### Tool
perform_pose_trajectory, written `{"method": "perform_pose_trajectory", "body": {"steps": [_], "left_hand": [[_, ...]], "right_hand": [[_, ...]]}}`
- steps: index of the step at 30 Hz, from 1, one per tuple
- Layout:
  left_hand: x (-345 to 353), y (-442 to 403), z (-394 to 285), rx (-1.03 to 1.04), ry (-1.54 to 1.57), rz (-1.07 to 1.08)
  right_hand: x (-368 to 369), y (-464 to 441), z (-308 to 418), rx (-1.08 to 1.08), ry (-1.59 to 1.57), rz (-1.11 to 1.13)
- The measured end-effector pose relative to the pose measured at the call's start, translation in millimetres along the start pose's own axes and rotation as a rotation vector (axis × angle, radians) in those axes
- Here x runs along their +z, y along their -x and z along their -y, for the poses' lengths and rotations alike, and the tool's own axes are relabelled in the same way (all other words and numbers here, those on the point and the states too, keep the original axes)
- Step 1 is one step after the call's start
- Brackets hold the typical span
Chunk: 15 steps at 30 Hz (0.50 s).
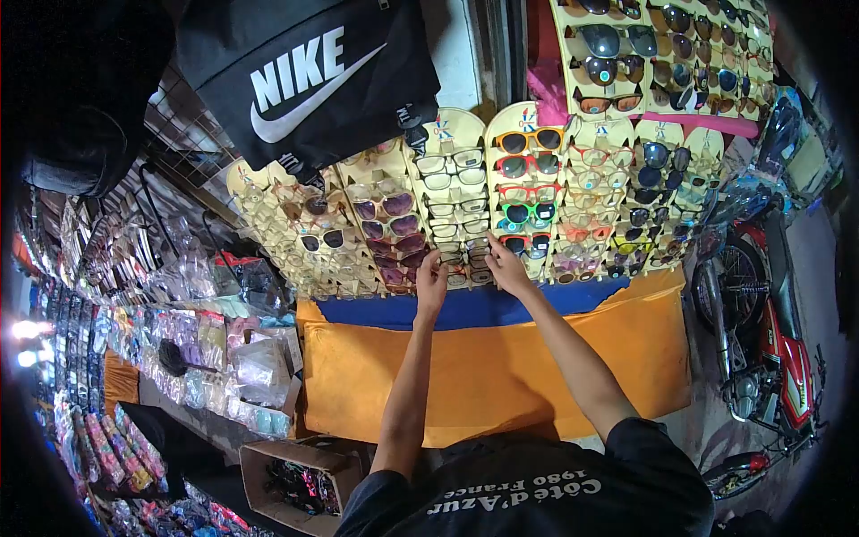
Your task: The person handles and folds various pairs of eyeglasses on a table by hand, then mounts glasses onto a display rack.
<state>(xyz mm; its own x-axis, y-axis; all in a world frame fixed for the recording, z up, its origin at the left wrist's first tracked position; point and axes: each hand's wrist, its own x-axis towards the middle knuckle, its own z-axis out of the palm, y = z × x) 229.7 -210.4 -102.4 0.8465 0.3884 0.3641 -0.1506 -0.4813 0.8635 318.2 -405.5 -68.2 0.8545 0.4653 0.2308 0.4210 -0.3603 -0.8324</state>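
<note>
Both arms reach forward to a cream display board (452, 125) hung with rows of eyeglasses (450, 164). My left hand (431, 279) is at the lower left edge of this board, its fingers closed at one end of a pair of dark-framed eyeglasses (463, 256). On the other side, my right hand (508, 268) pinches at the opposite end of the pair, index finger pointing up. The fingertips are small here and partly hidden. Just right of my right hand hangs a board with bright-framed sunglasses (528, 213); purple-tinted sunglasses (394, 228) hang to the left.
An orange cloth (483, 367) and a blue cloth (447, 310) cover the stand's front. A black Nike bag (309, 80) hangs above left. A cardboard box (259, 465) stands low left, near packaged goods (201, 345). A red motorcycle (778, 349) is parked at right.
</note>
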Motion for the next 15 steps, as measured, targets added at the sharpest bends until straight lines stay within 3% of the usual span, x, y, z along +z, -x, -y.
{"method": "perform_pose_trajectory", "body": {"steps": [3,6,9,12,15], "left_hand": [[4.0,3.4,20.4,-0.063,-0.078,0.018],[4.5,3.3,16.5,-0.112,0.033,-0.021],[5.1,1.2,11.9,-0.203,0.109,-0.014],[8.2,4.2,7.1,-0.151,0.115,-0.054],[6.3,5.1,-5.6,-0.277,0.096,0.000]], "right_hand": [[-0.6,6.2,3.2,0.096,-0.124,-0.071],[6.1,10.8,-6.2,0.160,-0.099,-0.157],[6.7,17.0,-10.5,0.239,-0.110,-0.093],[13.8,18.5,-19.2,0.191,-0.063,-0.061],[19.3,18.1,-15.7,0.181,-0.154,-0.060]]}}
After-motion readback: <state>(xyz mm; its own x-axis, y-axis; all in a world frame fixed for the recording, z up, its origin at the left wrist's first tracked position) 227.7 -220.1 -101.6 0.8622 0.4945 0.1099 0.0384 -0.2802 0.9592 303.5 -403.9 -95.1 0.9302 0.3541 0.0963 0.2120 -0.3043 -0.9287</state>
